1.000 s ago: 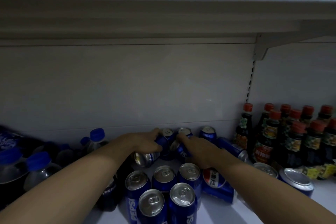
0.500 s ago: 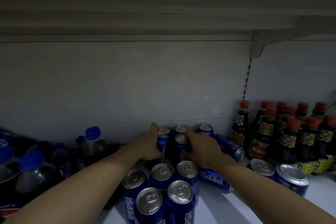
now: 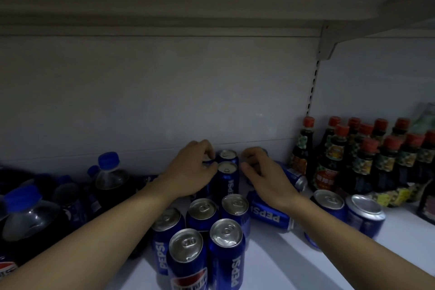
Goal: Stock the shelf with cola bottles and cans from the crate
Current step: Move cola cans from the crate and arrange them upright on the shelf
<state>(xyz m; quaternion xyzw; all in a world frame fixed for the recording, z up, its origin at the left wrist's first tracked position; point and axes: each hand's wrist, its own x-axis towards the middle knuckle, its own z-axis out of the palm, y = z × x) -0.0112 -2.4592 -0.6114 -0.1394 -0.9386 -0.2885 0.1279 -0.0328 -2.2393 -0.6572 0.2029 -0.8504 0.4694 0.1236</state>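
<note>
Both arms stretched forward, left hand [image 3: 191,173] fingers curled, right hand [image 3: 266,175] fingers curled

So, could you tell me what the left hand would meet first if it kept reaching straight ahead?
Probably the shelf's back panel: the left hand already grips a rear Pepsi can, though depth is unclear.

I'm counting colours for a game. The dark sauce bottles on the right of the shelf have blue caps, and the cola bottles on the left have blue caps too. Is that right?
Not quite. The head view shows the sauce bottles on the right with red caps, not blue. The cola bottles on the left do have blue caps.
</note>
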